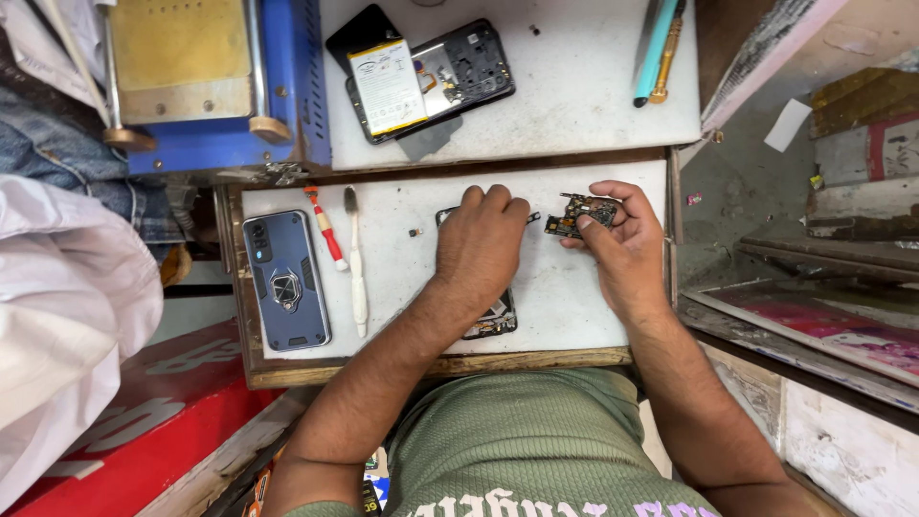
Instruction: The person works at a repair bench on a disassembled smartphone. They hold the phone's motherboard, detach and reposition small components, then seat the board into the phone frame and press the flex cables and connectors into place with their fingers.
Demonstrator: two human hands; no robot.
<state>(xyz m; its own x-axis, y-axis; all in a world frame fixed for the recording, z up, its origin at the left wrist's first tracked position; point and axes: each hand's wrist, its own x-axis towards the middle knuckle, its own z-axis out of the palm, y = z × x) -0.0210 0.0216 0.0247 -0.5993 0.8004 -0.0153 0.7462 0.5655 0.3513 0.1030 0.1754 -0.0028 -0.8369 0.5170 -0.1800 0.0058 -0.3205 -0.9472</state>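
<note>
Right hand (627, 244) pinches a small circuit board (580, 214) between thumb and fingertips, clear of the tray (402, 287). Left hand (481, 244) presses flat, fingers curled, on an opened phone (493, 316) beneath it. The board is judged light, stiff and fragile (grip by its edges only). Left of the fingers: a brush (356, 263), then a cased phone (286, 280)

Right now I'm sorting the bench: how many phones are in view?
3. An opened phone with its battery showing on the upper board; a blue-cased phone at the lower board's left; a dismantled phone under the left hand. Others may be hidden.
</note>
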